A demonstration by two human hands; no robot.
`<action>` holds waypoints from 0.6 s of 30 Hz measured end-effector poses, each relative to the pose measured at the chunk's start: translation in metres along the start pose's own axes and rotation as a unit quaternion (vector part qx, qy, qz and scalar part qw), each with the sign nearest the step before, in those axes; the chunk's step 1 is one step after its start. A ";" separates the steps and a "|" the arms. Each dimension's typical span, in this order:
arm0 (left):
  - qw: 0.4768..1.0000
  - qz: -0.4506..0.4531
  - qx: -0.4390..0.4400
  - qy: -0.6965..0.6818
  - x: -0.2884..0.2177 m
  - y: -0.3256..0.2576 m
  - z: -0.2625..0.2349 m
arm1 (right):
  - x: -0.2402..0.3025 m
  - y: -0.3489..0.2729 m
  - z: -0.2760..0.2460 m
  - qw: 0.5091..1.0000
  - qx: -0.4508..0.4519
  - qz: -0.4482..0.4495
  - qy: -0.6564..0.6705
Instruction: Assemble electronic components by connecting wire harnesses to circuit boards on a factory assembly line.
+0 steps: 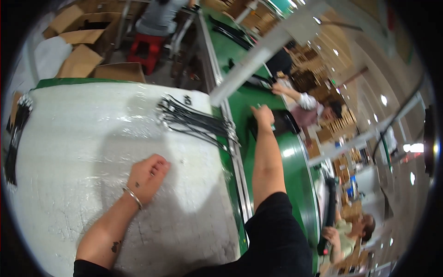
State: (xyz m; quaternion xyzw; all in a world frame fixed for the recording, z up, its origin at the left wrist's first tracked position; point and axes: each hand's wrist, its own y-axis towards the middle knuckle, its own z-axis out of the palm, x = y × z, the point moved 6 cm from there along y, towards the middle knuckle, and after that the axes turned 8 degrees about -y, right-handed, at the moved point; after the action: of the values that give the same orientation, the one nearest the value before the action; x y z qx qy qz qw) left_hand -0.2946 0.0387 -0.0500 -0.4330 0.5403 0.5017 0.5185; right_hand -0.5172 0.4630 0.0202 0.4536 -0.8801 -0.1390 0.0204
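Note:
My left hand is closed over the white plastic-covered table, its fingers curled in. Whatever it may hold is hidden. My right arm reaches out over the green conveyor belt, where my right hand is closed beside a glossy black part. Its fingers are bent together, and I cannot make out what is between them. A bundle of black cables with pale connector ends lies at the table's right edge, between my two hands.
Another bundle of black cables lies along the table's left edge. A slanted white post crosses above the belt. Two co-workers handle long black parts across it. Open cardboard boxes and a red stool are beyond the table.

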 end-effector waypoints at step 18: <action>0.998 0.067 0.011 0.002 -0.004 -0.002 -0.005 | -0.174 -0.145 -0.098 0.894 0.115 0.001 0.434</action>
State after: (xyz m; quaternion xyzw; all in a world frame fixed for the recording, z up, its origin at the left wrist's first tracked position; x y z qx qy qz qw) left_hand -0.2930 0.0334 -0.0469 -0.3909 0.5745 0.5285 0.4877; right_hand -0.2841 0.5012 0.0914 0.4674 -0.7940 0.1739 0.3477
